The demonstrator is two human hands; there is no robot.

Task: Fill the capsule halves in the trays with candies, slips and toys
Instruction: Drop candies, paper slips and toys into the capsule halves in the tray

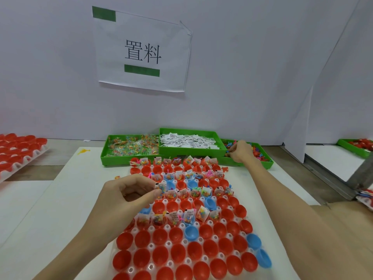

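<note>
Capsule halves (177, 257), red and blue, fill the clear tray (187, 260) on the worktop (40, 209) nearest the person. Above them the left hand (125, 196) pinches a candy packet (160, 187) in a closed grip; farther back the right hand (240, 151) reaches with curled fingers into the green toy bin (264, 160), though I cannot tell what that grip holds. A wall sign (142, 51) reads "置料".

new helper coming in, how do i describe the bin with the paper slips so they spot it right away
Look at the three green bins in a row against the white wall, beyond the capsule tray. The slip bin is the middle one, directly below the taped wall sign. Only it holds white printed papers; its neighbours hold colourful candy packets and toys.
</note>
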